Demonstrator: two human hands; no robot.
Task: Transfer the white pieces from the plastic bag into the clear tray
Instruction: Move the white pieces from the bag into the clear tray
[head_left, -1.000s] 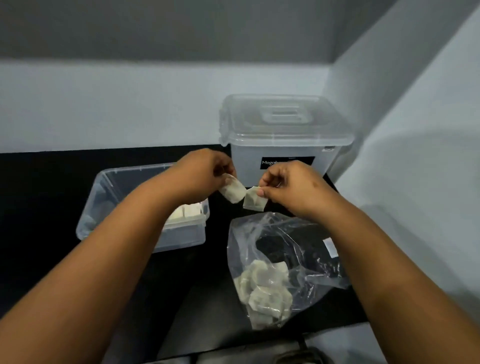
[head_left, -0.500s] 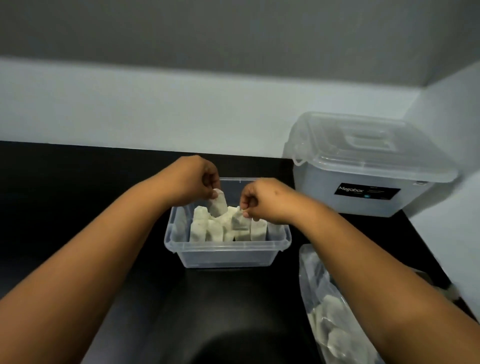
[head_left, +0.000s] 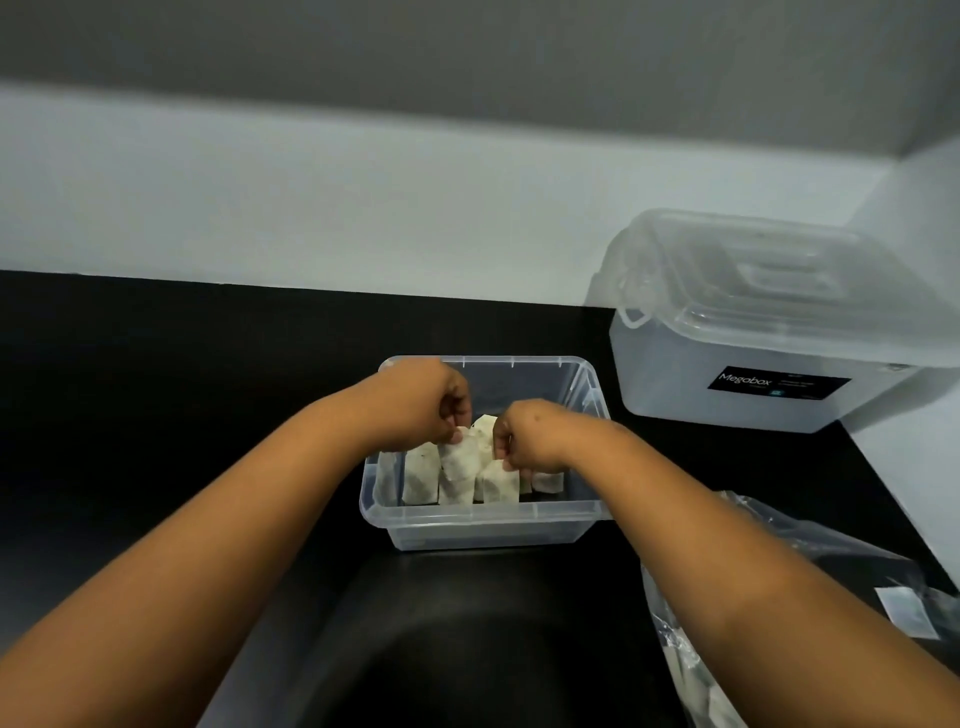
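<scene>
Both hands, left (head_left: 423, 402) and right (head_left: 527, 436), now lower in the tray (head_left: 483, 519), each pinching a white piece (head_left: 460, 460); bag (head_left: 779, 561) cut off at 4 o'clock.

Plastic bag (head_left: 779, 597) cut off bottom-right

- A second ago both hands pinched white pieces in the air above the plastic bag (head_left: 810, 582); now the left hand (head_left: 421, 402) and right hand (head_left: 530, 436) are down inside the clear tray (head_left: 483, 519).
- Each piece now stands among the white pieces (head_left: 457, 473) packed in that tray.
</scene>
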